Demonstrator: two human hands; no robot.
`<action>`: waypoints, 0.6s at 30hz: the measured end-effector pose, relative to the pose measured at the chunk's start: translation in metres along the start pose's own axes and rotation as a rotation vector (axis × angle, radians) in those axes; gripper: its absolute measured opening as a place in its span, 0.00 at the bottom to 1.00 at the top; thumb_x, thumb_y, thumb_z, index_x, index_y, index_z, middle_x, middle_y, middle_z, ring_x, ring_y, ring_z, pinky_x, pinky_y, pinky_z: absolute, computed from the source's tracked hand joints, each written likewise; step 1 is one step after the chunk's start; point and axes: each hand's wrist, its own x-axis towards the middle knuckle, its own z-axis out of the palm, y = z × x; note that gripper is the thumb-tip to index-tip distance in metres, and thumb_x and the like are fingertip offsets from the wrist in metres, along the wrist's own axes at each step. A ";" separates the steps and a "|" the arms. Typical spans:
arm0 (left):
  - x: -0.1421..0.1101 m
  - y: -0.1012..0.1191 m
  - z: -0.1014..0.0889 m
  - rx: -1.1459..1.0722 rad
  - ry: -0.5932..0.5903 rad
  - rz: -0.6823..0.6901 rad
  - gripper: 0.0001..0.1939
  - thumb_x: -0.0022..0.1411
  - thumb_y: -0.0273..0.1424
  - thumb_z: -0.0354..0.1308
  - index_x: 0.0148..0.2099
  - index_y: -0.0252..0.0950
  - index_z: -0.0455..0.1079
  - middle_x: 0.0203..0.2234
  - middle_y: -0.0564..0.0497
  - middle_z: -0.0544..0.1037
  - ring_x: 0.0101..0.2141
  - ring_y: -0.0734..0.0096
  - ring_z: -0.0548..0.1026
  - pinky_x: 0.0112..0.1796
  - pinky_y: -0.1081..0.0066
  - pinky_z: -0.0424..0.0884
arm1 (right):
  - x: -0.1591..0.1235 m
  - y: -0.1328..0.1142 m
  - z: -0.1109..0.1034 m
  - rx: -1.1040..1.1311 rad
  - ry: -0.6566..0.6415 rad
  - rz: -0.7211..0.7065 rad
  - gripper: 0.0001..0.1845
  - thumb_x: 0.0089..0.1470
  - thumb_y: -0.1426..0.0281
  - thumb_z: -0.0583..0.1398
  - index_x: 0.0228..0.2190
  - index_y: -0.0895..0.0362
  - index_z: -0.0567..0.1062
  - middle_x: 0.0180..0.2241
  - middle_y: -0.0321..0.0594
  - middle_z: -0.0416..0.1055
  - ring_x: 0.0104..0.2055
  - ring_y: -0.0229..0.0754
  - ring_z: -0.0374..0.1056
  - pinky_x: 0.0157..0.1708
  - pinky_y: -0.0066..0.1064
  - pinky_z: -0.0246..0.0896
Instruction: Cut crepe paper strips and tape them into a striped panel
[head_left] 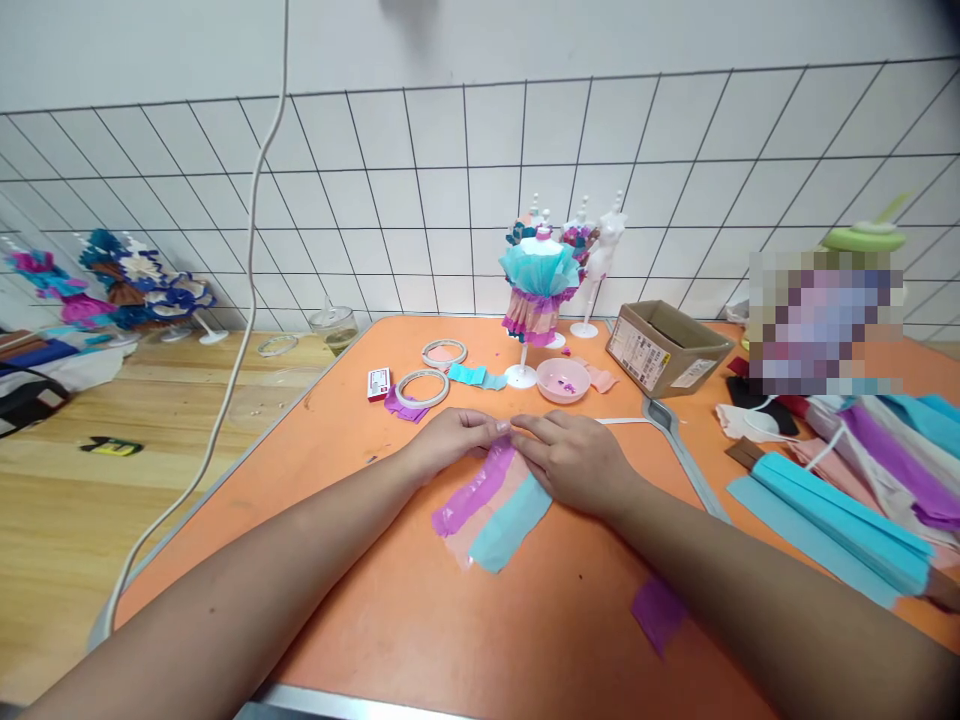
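A striped strip of crepe paper (491, 492) in purple, peach and light blue lies slantwise on the orange table in front of me. My left hand (457, 438) pinches its far end between thumb and forefinger. Close beside it, my right hand (581, 462) has its fingertips on the same end, and its curled fingers cover part of the blue band. Just beyond the hands stands a small dress form (541, 285) wearing a ruffled turquoise, peach and purple paper dress. A purple paper scrap (660, 612) lies near my right forearm.
Two tape rolls (422, 388), a small box (379, 384) and a pink bowl (563, 380) sit past my hands. A cardboard box (666, 348), scissors (679, 440) and crepe paper sheets (840, 515) are on the right. A white cable (251, 265) hangs at left.
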 end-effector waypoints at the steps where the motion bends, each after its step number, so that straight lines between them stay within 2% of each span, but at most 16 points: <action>1: 0.001 -0.001 0.000 0.030 0.047 0.002 0.17 0.48 0.41 0.65 0.34 0.31 0.77 0.30 0.47 0.79 0.31 0.68 0.74 0.37 0.69 0.68 | 0.000 0.000 0.000 0.001 -0.003 -0.007 0.15 0.59 0.72 0.52 0.45 0.54 0.74 0.49 0.38 0.71 0.34 0.42 0.65 0.29 0.35 0.53; 4: 0.004 -0.006 0.001 0.042 0.118 -0.003 0.15 0.46 0.39 0.66 0.33 0.31 0.76 0.28 0.47 0.79 0.29 0.70 0.73 0.35 0.69 0.68 | 0.001 -0.002 0.001 0.061 -0.004 0.016 0.16 0.60 0.71 0.52 0.47 0.54 0.73 0.49 0.37 0.72 0.36 0.42 0.67 0.31 0.35 0.55; 9: 0.006 -0.006 0.000 0.003 0.109 -0.020 0.14 0.46 0.37 0.66 0.31 0.31 0.76 0.25 0.49 0.78 0.26 0.72 0.73 0.34 0.70 0.68 | 0.000 -0.002 0.005 0.290 0.055 0.162 0.15 0.60 0.71 0.51 0.44 0.51 0.74 0.47 0.33 0.73 0.43 0.40 0.69 0.39 0.32 0.59; 13: 0.004 -0.003 -0.001 -0.051 0.097 -0.032 0.13 0.45 0.37 0.67 0.30 0.31 0.75 0.25 0.49 0.78 0.27 0.71 0.74 0.35 0.69 0.68 | 0.000 0.000 0.006 0.406 0.114 0.240 0.18 0.56 0.77 0.51 0.47 0.54 0.71 0.44 0.37 0.75 0.42 0.41 0.70 0.40 0.32 0.60; 16: 0.003 -0.003 -0.003 -0.090 0.024 -0.020 0.14 0.46 0.36 0.68 0.32 0.31 0.76 0.28 0.47 0.79 0.30 0.68 0.75 0.37 0.68 0.69 | 0.000 0.005 0.009 0.514 0.113 0.366 0.18 0.57 0.75 0.51 0.49 0.56 0.68 0.45 0.42 0.73 0.46 0.45 0.67 0.43 0.36 0.60; 18: 0.003 -0.004 -0.005 -0.113 -0.039 -0.001 0.14 0.47 0.36 0.67 0.34 0.30 0.76 0.29 0.46 0.79 0.31 0.68 0.75 0.37 0.68 0.68 | 0.001 0.010 0.012 0.650 0.042 0.440 0.18 0.60 0.69 0.49 0.51 0.56 0.67 0.49 0.43 0.69 0.52 0.46 0.63 0.50 0.40 0.57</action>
